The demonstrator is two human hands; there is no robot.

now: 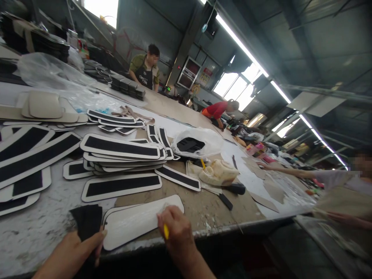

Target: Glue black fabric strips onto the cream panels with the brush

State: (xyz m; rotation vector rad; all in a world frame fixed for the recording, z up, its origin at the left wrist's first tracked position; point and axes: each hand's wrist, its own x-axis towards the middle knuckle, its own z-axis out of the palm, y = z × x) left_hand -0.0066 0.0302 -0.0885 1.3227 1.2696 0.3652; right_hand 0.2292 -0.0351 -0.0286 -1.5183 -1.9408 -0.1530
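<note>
My left hand (78, 248) is closed around a bundle of black fabric strips (87, 219) at the table's front edge. Its thumb reaches the left end of a pale, round-cornered panel (133, 224), which has a wet-looking sheen. A second panel lies partly under it. Over the panel's right end, my right hand (177, 228) grips a brush with a yellow handle (166, 231); its tip is mostly hidden by the fingers. Just beyond lies a white-bordered panel with a black strip (122, 187), next to a stack of similar panels (122, 147).
A glue-stained container (221, 172) with a yellow stick stands right of the stack, near a black-handled tool (226, 201). A white plastic bag (200, 141) holds black pieces. More panels (26, 170) lie left. Co-workers stand across the table, and another person (343, 190) is at right.
</note>
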